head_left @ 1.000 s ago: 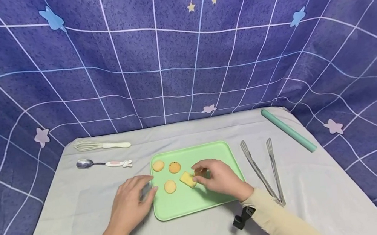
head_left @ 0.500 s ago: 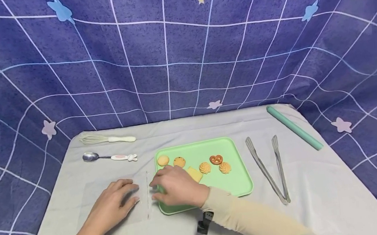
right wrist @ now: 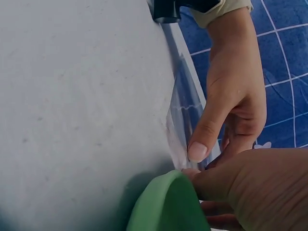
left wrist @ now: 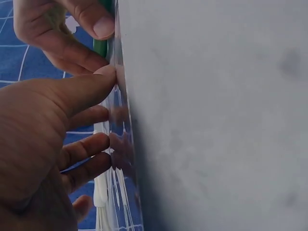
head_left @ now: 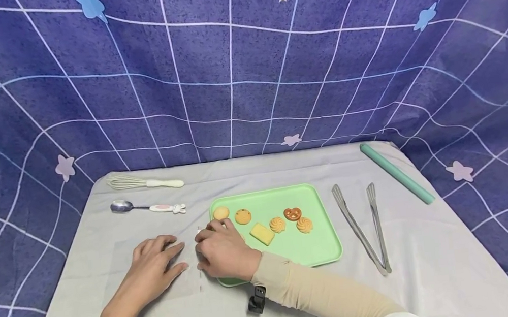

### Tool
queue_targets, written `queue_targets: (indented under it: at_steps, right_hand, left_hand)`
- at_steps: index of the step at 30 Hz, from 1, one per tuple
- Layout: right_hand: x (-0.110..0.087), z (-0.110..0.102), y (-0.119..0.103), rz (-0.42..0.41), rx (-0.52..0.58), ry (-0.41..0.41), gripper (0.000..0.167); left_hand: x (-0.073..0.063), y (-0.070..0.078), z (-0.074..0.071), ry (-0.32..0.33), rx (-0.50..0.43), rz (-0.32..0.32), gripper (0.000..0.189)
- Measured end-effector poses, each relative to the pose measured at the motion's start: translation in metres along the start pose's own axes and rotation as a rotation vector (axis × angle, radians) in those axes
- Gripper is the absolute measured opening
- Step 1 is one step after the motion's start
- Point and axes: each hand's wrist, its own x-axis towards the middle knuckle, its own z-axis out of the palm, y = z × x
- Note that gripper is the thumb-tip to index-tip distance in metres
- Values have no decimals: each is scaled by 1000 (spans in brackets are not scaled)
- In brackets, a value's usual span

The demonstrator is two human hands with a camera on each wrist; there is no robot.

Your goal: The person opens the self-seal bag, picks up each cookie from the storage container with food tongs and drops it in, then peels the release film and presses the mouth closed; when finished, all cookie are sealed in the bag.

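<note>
A clear plastic bag [head_left: 121,263] lies flat on the table, left of the green tray [head_left: 290,252]. My left hand [head_left: 147,271] rests over it, thumb and fingers spread apart. My right hand [head_left: 226,250] reaches across the tray's left end, fingertips at the bag's right edge. In the left wrist view, a gap shows between the right hand's thumb and finger. Its palm hides part of the tray. On the tray, a yellow rectangular biscuit [head_left: 262,234], swirled cookies [head_left: 277,224], a pretzel [head_left: 292,214] and round cookies [head_left: 243,216] lie apart.
At the back left lie a white-handled whisk [head_left: 146,181] and a spoon [head_left: 148,208] with a rabbit-shaped handle end. Metal tongs [head_left: 362,235] lie spread right of the tray, with a green rolling stick [head_left: 395,173] behind them. A blue curtain [head_left: 245,67] hangs behind the table.
My right hand has left the cookies and moved left to the bag's edge. The pretzel and swirled cookies it covered are uncovered. My left hand has drawn left from the tray onto the bag.
</note>
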Motion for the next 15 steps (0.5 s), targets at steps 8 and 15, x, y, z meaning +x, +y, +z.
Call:
queue_targets:
  at_steps: [8, 15]
  right_hand:
    - [-2, 3, 1, -9, -7, 14, 19]
    - [-3, 6, 3, -9, -1, 22, 18]
  left_hand:
    - [1, -1, -3, 1, 0, -11, 39]
    - [4, 1, -5, 14, 17, -20, 31]
